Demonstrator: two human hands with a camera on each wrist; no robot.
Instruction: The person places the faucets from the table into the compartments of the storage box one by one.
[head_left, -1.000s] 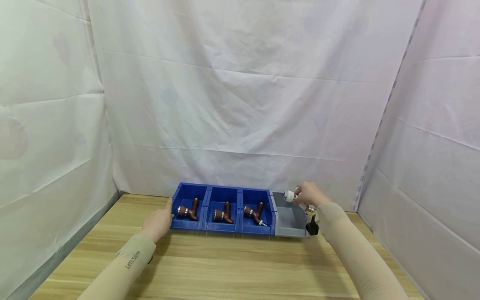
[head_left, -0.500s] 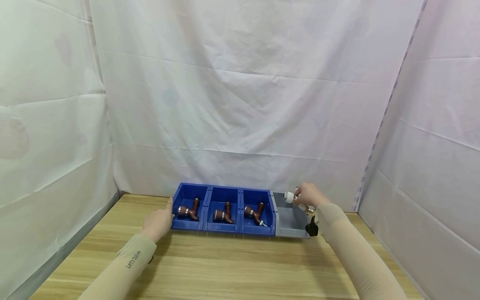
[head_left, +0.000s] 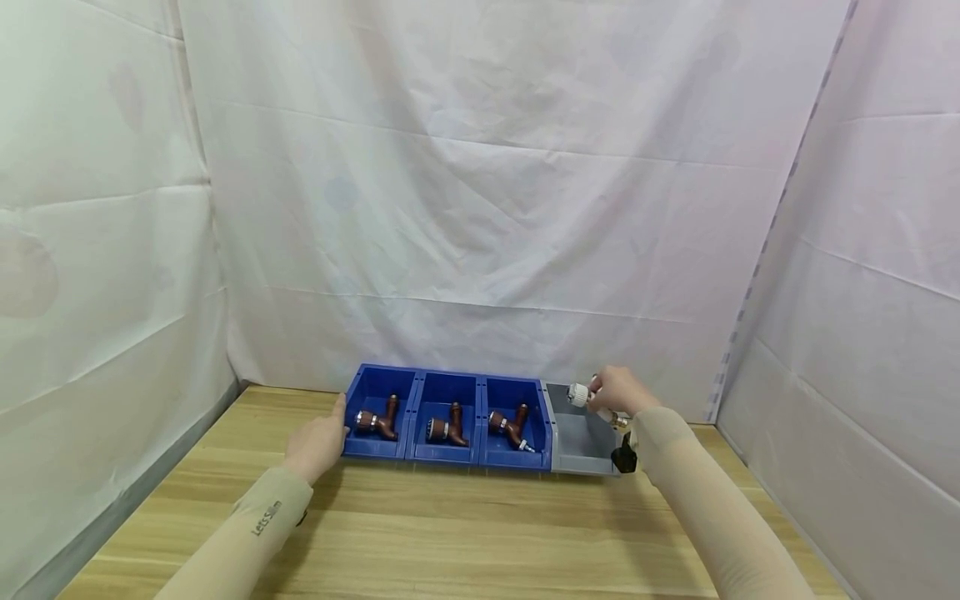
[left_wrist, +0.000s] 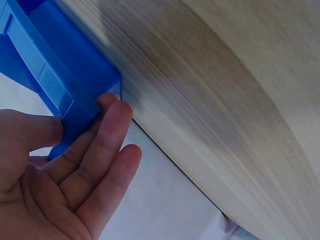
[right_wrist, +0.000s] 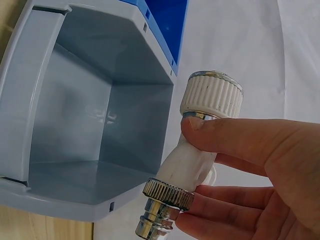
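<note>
My right hand (head_left: 624, 389) holds a white tap (right_wrist: 186, 161) between thumb and fingers, above the grey bin (right_wrist: 75, 107) at the right end of the row. The tap is tilted; its ribbed white knob (right_wrist: 212, 95) points up and its metal hose connector (right_wrist: 159, 220) down in the right wrist view. The grey bin has nothing in it. At the row's left end, my left hand (head_left: 315, 450) grips the outer edge of the leftmost blue bin (left_wrist: 55, 85), thumb on one side and fingers on the other.
Three blue bins stand side by side, each with a brown tap: left tap (head_left: 377, 421), middle tap (head_left: 447, 429), right tap (head_left: 512, 427). The row sits near the back of the wooden table (head_left: 450, 533). White sheets (head_left: 480, 208) hang behind and at both sides.
</note>
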